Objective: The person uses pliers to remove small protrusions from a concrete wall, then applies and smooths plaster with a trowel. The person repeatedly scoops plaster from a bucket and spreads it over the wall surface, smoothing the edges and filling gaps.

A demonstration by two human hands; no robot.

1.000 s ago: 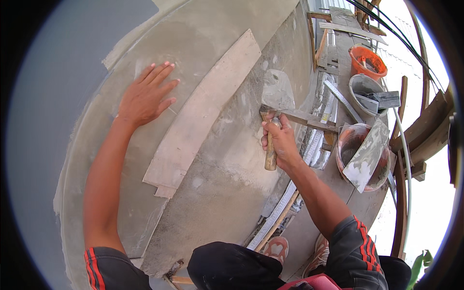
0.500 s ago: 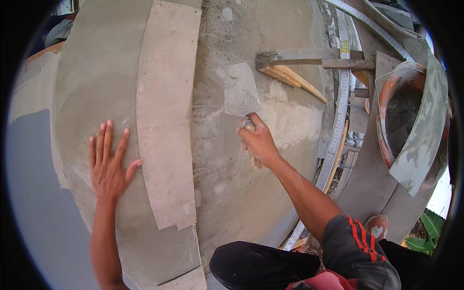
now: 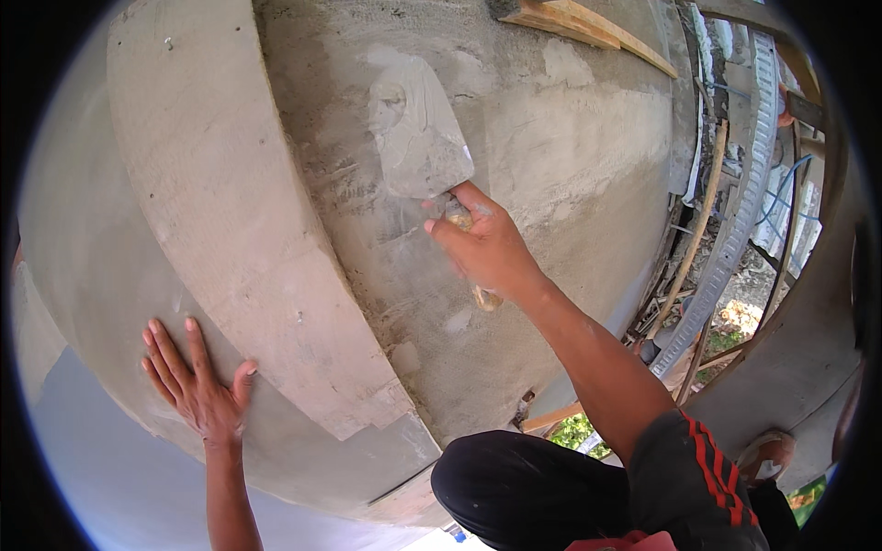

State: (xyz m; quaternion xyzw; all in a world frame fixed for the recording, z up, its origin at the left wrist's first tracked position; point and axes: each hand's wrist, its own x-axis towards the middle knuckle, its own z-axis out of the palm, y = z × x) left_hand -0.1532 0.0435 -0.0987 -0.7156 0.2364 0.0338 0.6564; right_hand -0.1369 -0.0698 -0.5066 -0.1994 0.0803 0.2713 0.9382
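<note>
My left hand [image 3: 193,381] lies flat with spread fingers on a smooth grey plastered surface [image 3: 101,257], beside a long pale board [image 3: 220,202] with a few nail heads. My right hand [image 3: 473,239] grips the wooden handle of a trowel. The trowel's blade [image 3: 423,138], smeared with wet grey mortar, is over or against the rough, patchy strip of wall [image 3: 551,239] right of the board; I cannot tell if it touches. The fingers under the handle are partly hidden.
A wooden piece [image 3: 579,32] juts at the top. On the right are a perforated metal bar [image 3: 753,165], thin timber battens [image 3: 703,220], cables and debris. My dark-clad knee [image 3: 514,477] is at the bottom, with a shoe [image 3: 767,455] on a curved grey board [image 3: 818,376].
The view has turned, and the buckets at the right have left it. The trowel now appears higher and further left. My left hand stays spread on the plaster, lower in the view.
</note>
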